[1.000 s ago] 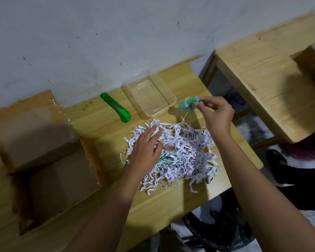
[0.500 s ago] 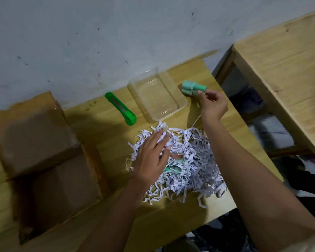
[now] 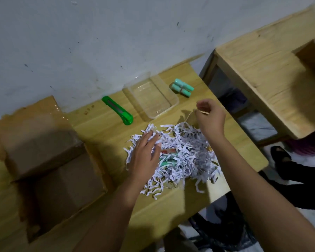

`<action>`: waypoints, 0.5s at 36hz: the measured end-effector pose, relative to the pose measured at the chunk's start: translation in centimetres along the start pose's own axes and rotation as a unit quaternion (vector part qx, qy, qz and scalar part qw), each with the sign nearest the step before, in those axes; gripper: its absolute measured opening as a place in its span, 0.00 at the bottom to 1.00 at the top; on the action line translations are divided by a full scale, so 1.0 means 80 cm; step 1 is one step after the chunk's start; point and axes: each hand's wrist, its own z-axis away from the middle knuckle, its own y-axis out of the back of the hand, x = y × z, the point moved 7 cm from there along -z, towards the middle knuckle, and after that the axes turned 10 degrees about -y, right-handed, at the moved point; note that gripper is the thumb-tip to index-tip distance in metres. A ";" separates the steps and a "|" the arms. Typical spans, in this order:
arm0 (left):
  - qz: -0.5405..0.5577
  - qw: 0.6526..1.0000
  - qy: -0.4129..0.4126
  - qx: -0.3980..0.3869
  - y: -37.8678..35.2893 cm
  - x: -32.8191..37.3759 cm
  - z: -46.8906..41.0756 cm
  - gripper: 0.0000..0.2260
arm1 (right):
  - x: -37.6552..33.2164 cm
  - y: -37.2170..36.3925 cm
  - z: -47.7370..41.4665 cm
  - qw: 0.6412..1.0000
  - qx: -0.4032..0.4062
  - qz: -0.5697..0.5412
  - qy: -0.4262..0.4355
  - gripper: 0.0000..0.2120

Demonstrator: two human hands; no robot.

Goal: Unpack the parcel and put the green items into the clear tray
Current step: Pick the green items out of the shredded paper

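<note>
A counter (image 3: 98,128) against a white wall (image 3: 116,42) bears a box (image 3: 62,179), a tray (image 3: 172,97) and, outside it at 3 o'clock, a green bundle (image 3: 182,90). The left hand (image 3: 145,155) lies flat on shreds (image 3: 189,151), fingers straight; the right hand (image 3: 209,115), curled, seems to pinch a thin strip (image 3: 188,117). Green bits (image 3: 166,161) lie half-buried.

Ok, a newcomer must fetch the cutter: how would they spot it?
On the wooden table by the wall, look left of the clear tray. The cutter lies there: long, bright green, unlike the pale mint bundle right of the tray.
</note>
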 end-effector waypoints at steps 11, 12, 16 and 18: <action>-0.104 0.994 -0.034 0.011 0.004 -0.004 0.031 0.17 | 0.019 -0.031 0.109 0.924 -0.248 0.225 0.183 0.08; -0.099 0.995 -0.024 0.016 0.006 -0.006 0.031 0.17 | 0.024 -0.021 0.104 0.934 -0.226 0.222 0.166 0.08; -0.070 0.994 0.031 0.074 0.026 -0.003 0.027 0.19 | 0.026 0.017 0.092 0.957 -0.118 0.212 0.159 0.08; -0.059 0.992 0.028 0.103 0.035 0.009 0.027 0.22 | 0.016 0.027 0.097 0.958 -0.080 0.197 0.194 0.09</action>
